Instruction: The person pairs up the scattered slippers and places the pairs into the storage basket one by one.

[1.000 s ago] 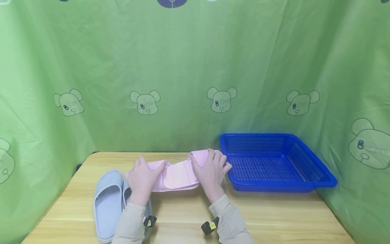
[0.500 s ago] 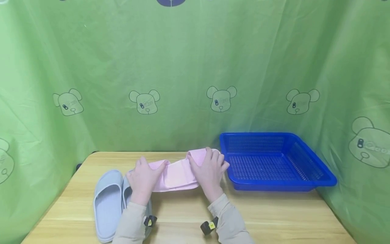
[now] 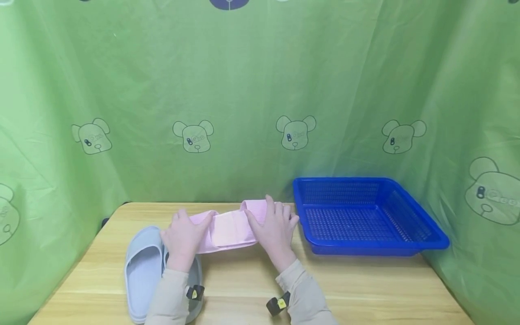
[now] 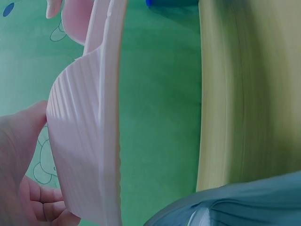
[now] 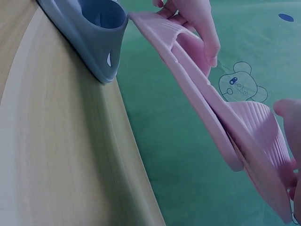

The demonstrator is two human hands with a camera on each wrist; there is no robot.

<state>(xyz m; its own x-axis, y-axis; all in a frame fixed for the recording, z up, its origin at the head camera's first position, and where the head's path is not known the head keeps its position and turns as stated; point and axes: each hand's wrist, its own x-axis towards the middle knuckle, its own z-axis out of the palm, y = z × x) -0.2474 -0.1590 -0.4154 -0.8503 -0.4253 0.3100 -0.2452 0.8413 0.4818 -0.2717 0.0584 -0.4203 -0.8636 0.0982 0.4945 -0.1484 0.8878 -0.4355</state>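
Observation:
Two pink slippers with ribbed straps are held above the table, their soles overlapping at the middle. My left hand (image 3: 184, 239) grips the left pink slipper (image 4: 80, 132) around its strap, thumb on top. Around the strap of the right pink slipper (image 5: 263, 127), my right hand (image 3: 277, 230) holds on in the same way. Below the left hand, a pair of grey-blue slippers (image 3: 142, 282) lies on the table; the left hand and sleeve partly cover one of them. A gap shows between the pink soles and the table in both wrist views.
A blue plastic basket (image 3: 302, 234) with a perforated floor stands at the back right of the wooden table (image 3: 365, 289), just right of the right hand. Green curtain (image 3: 243, 81) with bear-head prints surrounds the table's back and sides.
Both hands have shifted a little to the left with the pink slippers, away from the basket. The grey-blue slippers and the basket stay where they were.

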